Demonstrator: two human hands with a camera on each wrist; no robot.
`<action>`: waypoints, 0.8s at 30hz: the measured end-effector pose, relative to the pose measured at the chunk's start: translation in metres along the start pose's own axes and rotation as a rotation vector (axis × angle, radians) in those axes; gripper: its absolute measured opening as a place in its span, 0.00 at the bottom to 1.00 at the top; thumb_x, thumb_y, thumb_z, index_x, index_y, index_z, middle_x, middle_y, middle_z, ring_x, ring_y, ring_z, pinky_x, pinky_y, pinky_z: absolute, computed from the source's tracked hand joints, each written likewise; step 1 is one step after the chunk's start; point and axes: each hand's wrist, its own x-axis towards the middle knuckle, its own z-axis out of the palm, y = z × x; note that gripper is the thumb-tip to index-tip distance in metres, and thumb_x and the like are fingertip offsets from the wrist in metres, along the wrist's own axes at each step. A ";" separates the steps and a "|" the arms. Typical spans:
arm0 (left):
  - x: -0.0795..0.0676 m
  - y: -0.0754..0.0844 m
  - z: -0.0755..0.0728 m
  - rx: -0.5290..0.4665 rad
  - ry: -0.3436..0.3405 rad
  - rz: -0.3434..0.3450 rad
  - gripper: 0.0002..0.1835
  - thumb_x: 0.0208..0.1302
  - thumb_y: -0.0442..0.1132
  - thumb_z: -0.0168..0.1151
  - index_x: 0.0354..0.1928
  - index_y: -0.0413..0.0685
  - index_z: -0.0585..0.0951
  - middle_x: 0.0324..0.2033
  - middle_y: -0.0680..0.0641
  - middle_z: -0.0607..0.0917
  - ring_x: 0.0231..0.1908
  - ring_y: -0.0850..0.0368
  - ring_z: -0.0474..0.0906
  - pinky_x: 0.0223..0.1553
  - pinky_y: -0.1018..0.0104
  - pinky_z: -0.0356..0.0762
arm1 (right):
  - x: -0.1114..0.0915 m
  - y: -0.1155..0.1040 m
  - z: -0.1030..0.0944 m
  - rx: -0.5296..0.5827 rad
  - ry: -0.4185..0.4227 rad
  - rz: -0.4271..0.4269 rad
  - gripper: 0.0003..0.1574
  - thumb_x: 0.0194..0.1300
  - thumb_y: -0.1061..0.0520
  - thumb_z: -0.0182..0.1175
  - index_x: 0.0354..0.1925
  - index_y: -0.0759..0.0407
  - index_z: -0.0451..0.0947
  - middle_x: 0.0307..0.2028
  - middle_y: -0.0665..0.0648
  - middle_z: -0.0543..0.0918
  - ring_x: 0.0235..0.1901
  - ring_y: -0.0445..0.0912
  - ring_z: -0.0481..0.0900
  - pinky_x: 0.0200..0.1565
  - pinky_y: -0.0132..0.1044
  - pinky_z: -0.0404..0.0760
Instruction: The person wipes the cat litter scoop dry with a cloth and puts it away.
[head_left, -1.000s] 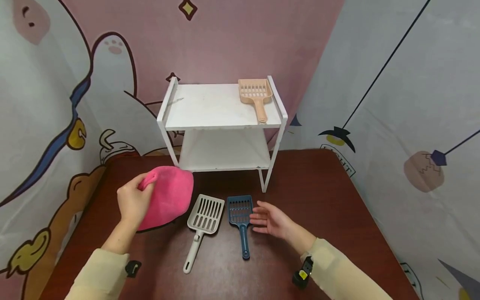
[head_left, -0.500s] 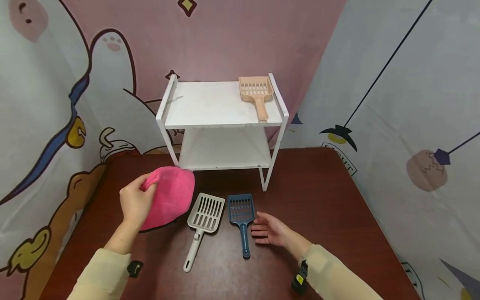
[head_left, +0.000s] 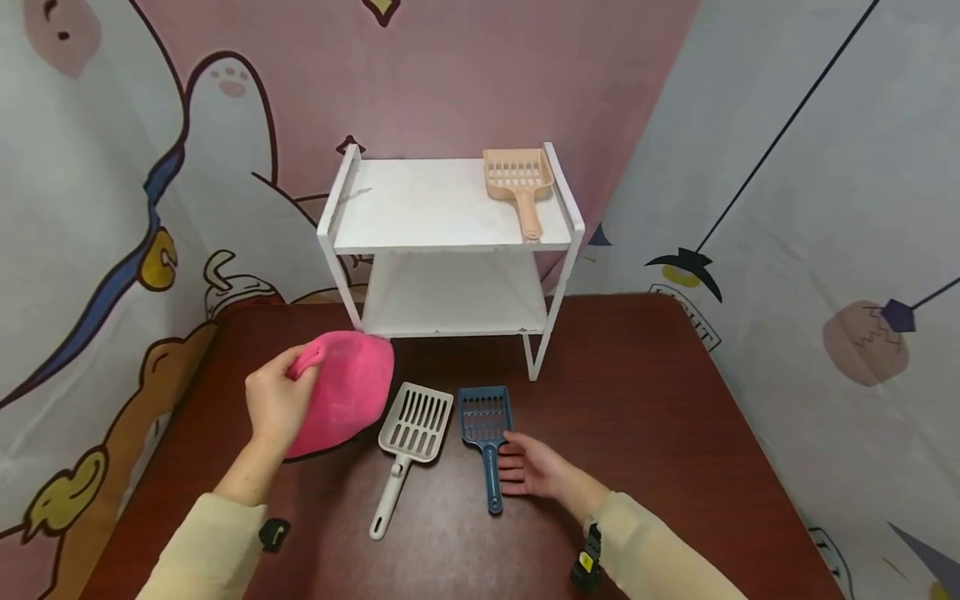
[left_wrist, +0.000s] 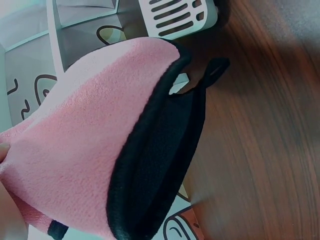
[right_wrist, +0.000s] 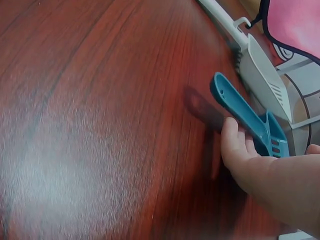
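Note:
My left hand [head_left: 279, 398] pinches the edge of a pink fleece mitt [head_left: 347, 387], held up over the table's left side. The left wrist view shows the mitt's black-trimmed opening and hanging loop [left_wrist: 216, 71]. My right hand [head_left: 536, 468] is at the right side of a blue litter scoop [head_left: 491, 475], fingers alongside its handle and thumb near its neck. In the right wrist view the fingertips [right_wrist: 230, 127] are beside the scoop's handle; whether they press on it is hard to tell. A light grey litter scoop [head_left: 415, 423] lies between the mitt and the blue scoop.
A white two-tier rack [head_left: 420, 204] stands at the back of the dark wooden table [head_left: 637, 392]. On its top shelf, at the right, lies a peach litter scoop [head_left: 525, 187]. Printed cloth [head_left: 787, 208] hangs behind and beside the table.
My right hand has moved down and left, from beside the blue scoop's head to its handle. The left hand still holds the mitt in nearly the same place.

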 end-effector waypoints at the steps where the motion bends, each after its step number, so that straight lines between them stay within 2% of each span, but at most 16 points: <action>1: 0.000 0.000 0.000 0.001 -0.002 -0.001 0.08 0.54 0.35 0.67 0.35 0.38 0.85 0.20 0.40 0.83 0.18 0.57 0.65 0.19 0.81 0.56 | 0.000 0.001 0.001 -0.004 0.000 0.000 0.42 0.72 0.42 0.36 0.68 0.72 0.47 0.66 0.78 0.53 0.66 0.68 0.56 0.62 0.58 0.64; 5: -0.001 0.002 0.000 0.004 -0.005 -0.004 0.08 0.54 0.35 0.67 0.34 0.38 0.85 0.19 0.41 0.82 0.17 0.57 0.64 0.19 0.80 0.56 | -0.001 0.002 0.004 -0.024 0.008 -0.008 0.39 0.73 0.45 0.34 0.68 0.72 0.45 0.68 0.77 0.50 0.67 0.67 0.53 0.63 0.58 0.62; 7: -0.001 0.002 0.000 0.002 -0.006 0.000 0.08 0.54 0.35 0.67 0.35 0.38 0.85 0.19 0.41 0.82 0.17 0.57 0.64 0.19 0.80 0.56 | -0.003 0.002 0.005 -0.012 0.026 -0.019 0.37 0.73 0.48 0.35 0.68 0.71 0.45 0.67 0.76 0.54 0.65 0.67 0.58 0.61 0.57 0.66; 10: 0.000 0.004 0.001 -0.006 -0.007 0.011 0.08 0.54 0.36 0.67 0.35 0.38 0.85 0.20 0.40 0.83 0.18 0.57 0.64 0.20 0.80 0.56 | -0.008 0.001 0.005 0.044 0.053 -0.046 0.30 0.72 0.52 0.37 0.65 0.67 0.51 0.56 0.73 0.70 0.52 0.61 0.75 0.52 0.51 0.75; 12: 0.000 0.005 0.001 -0.010 -0.006 0.016 0.09 0.54 0.36 0.67 0.35 0.38 0.85 0.21 0.40 0.83 0.18 0.56 0.65 0.20 0.81 0.56 | -0.011 -0.001 0.004 0.076 0.064 -0.069 0.25 0.72 0.54 0.37 0.62 0.65 0.52 0.44 0.66 0.76 0.38 0.53 0.81 0.43 0.43 0.80; 14: 0.000 0.006 0.001 -0.010 -0.006 0.019 0.09 0.54 0.36 0.67 0.35 0.38 0.85 0.21 0.40 0.84 0.18 0.56 0.66 0.20 0.81 0.56 | -0.013 -0.003 0.004 0.083 0.056 -0.090 0.24 0.73 0.55 0.36 0.62 0.65 0.52 0.37 0.57 0.76 0.30 0.43 0.78 0.34 0.35 0.79; 17: 0.000 0.006 0.001 -0.009 -0.007 0.016 0.09 0.54 0.36 0.67 0.35 0.38 0.85 0.21 0.39 0.84 0.19 0.56 0.66 0.20 0.82 0.57 | -0.015 -0.007 0.002 0.079 0.046 -0.117 0.27 0.74 0.56 0.34 0.67 0.65 0.48 0.33 0.52 0.75 0.23 0.36 0.71 0.25 0.24 0.72; 20: 0.001 0.007 0.001 -0.007 -0.011 0.011 0.09 0.55 0.36 0.66 0.36 0.38 0.85 0.21 0.39 0.83 0.18 0.56 0.65 0.20 0.81 0.57 | -0.017 -0.011 0.000 0.083 0.033 -0.125 0.29 0.74 0.56 0.34 0.68 0.66 0.45 0.30 0.50 0.76 0.19 0.34 0.67 0.21 0.21 0.67; 24: 0.000 0.010 0.000 -0.007 -0.014 0.012 0.08 0.54 0.35 0.66 0.36 0.38 0.85 0.21 0.39 0.83 0.19 0.56 0.65 0.20 0.81 0.57 | -0.022 -0.014 -0.005 0.057 -0.006 -0.127 0.30 0.74 0.55 0.34 0.68 0.68 0.44 0.29 0.49 0.76 0.17 0.33 0.65 0.19 0.21 0.65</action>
